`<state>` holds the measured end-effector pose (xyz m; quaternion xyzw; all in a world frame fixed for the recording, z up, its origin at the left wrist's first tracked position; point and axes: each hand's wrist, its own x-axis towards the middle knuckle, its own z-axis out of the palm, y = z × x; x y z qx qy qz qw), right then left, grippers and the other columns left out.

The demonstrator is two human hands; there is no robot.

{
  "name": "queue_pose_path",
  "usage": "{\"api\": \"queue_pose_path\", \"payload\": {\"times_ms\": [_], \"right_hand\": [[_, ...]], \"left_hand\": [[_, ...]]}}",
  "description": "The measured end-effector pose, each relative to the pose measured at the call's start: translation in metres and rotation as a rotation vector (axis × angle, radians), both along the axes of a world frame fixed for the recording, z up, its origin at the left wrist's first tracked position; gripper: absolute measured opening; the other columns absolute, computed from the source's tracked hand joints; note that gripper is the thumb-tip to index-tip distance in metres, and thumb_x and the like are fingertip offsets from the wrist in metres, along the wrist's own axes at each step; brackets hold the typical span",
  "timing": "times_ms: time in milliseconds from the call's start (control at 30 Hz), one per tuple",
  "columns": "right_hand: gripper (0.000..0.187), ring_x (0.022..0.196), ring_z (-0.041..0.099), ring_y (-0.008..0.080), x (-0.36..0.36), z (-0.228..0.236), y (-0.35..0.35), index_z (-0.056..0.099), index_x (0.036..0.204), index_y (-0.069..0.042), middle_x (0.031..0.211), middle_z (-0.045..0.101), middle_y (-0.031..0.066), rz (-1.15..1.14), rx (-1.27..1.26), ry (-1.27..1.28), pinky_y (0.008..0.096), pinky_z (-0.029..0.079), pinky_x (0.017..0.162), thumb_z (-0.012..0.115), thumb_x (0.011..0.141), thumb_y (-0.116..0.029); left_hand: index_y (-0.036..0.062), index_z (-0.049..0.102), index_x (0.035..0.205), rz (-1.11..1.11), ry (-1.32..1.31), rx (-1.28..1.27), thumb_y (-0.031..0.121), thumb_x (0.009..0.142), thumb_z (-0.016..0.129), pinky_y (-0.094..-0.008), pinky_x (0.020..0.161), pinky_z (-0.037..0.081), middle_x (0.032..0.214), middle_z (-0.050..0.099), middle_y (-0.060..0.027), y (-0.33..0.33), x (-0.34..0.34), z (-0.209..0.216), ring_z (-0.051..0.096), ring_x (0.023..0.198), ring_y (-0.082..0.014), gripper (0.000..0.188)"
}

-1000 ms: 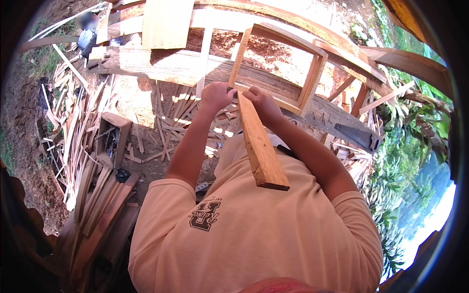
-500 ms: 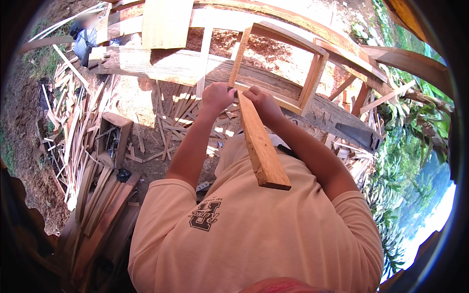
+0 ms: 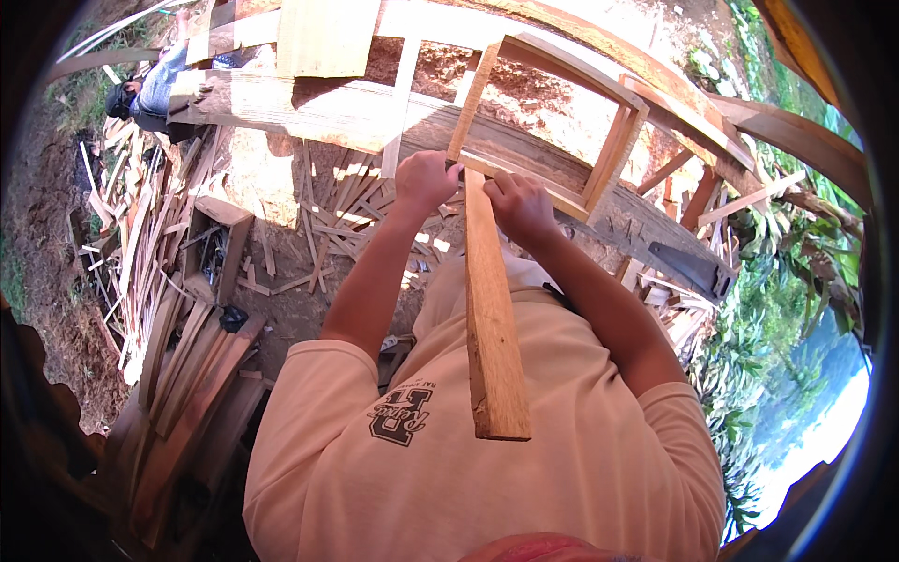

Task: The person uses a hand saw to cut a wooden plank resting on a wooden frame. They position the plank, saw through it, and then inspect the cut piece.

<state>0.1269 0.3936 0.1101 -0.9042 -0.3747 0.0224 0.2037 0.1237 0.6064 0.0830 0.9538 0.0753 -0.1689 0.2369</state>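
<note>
A long wooden board point(image 3: 494, 318) points from the work plank toward my chest, its far end at the near left corner of a rectangular wooden frame point(image 3: 613, 161). My left hand point(image 3: 428, 181) is closed at that corner, its thumb beside the board's end; just what its fingers wrap is hidden. On the board's other side, my right hand point(image 3: 522, 208) has curled fingers gripping the board's edge close to the frame's near rail. The frame lies on a long, weathered plank point(image 3: 365, 131).
A handsaw point(image 3: 691, 267) lies at the plank's right end. Wood strips and offcuts point(image 3: 150, 244) litter the ground on the left, with stacked boards point(image 3: 201, 393) nearer me. A wide wooden panel point(image 3: 328, 37) lies at the back. Another person point(image 3: 154, 94) is at the far left.
The board's near end has swung left and come closer to my body. My hands stay by the frame corner, the right shifting slightly. The other person has bent lower.
</note>
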Motion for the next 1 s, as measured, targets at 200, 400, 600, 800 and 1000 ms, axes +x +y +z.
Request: {"api": "queue_pose_path", "payload": {"times_ms": [200, 400, 600, 800, 1000], "right_hand": [[0.009, 0.080, 0.067, 0.0185, -0.001, -0.001, 0.003, 0.063, 0.087, -0.011, 0.083, 0.057, 0.0022, -0.015, 0.007, 0.000, 0.0342, 0.055, 0.064, 0.070, 0.083, -0.014], [0.009, 0.081, 0.067, 0.0192, 0.000, 0.005, 0.006, 0.063, 0.086, -0.011, 0.084, 0.057, 0.0030, -0.033, -0.001, 0.032, 0.0342, 0.055, 0.062, 0.070, 0.082, -0.012], [0.009, 0.082, 0.067, 0.0195, 0.000, 0.010, 0.009, 0.062, 0.087, -0.010, 0.084, 0.057, 0.0033, -0.043, -0.003, 0.047, 0.0343, 0.055, 0.062, 0.069, 0.082, -0.011], [0.009, 0.082, 0.068, 0.0194, 0.001, 0.009, 0.009, 0.062, 0.087, -0.010, 0.085, 0.058, 0.0033, -0.043, -0.004, 0.058, 0.0344, 0.055, 0.062, 0.069, 0.083, -0.012], [0.010, 0.081, 0.067, 0.0194, 0.002, 0.009, 0.011, 0.062, 0.088, -0.010, 0.084, 0.058, 0.0030, -0.045, 0.016, 0.052, 0.0349, 0.055, 0.061, 0.070, 0.083, -0.012]], "left_hand": [[0.0031, 0.075, 0.096, -0.016, 0.052, -0.010, 0.038, 0.092, 0.071, -0.0504, 0.078, 0.058, 0.089, 0.074, -0.0200, 0.002, 0.001, 0.003, 0.073, 0.087, -0.0395, 0.036], [0.0038, 0.076, 0.099, -0.040, 0.035, -0.020, 0.039, 0.093, 0.071, -0.0507, 0.078, 0.058, 0.089, 0.074, -0.0200, 0.005, 0.002, -0.003, 0.073, 0.088, -0.0393, 0.036], [0.0029, 0.075, 0.097, -0.042, 0.017, -0.041, 0.038, 0.092, 0.071, -0.0507, 0.078, 0.058, 0.090, 0.074, -0.0204, 0.005, 0.001, -0.005, 0.073, 0.089, -0.0396, 0.036], [0.0024, 0.075, 0.091, -0.030, -0.024, -0.041, 0.034, 0.090, 0.074, -0.0514, 0.079, 0.056, 0.084, 0.073, -0.0199, 0.004, 0.000, -0.006, 0.072, 0.085, -0.0391, 0.032], [0.0068, 0.077, 0.107, -0.061, 0.025, -0.075, 0.034, 0.092, 0.071, -0.0504, 0.081, 0.057, 0.088, 0.074, -0.0171, 0.010, -0.001, -0.012, 0.071, 0.090, -0.0378, 0.032]]}}
